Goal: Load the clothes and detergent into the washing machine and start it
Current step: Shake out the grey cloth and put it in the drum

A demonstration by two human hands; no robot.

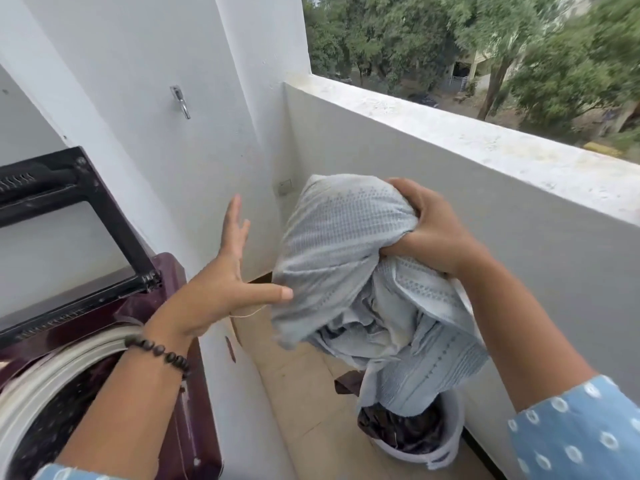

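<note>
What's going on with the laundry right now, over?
Right hand grips pale blue garment above basket. Left hand open beside it. Washer lid up, drum clear.

Light-blue sleeves [581, 431] with white ring print; dark beaded bracelet [160, 351] on left wrist

washing machine [166, 358] cut off at left edge, basket [446, 441] contents partly hidden by cloth [346, 258]

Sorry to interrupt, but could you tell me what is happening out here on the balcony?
A person is loading laundry. Their right hand grips a bunched pale blue garment, held above a white laundry basket on the floor that has dark clothes in it. The left hand is open, thumb touching the fabric. The top-loading washing machine at the left stands with its lid raised, some clothes already in the drum.
</note>
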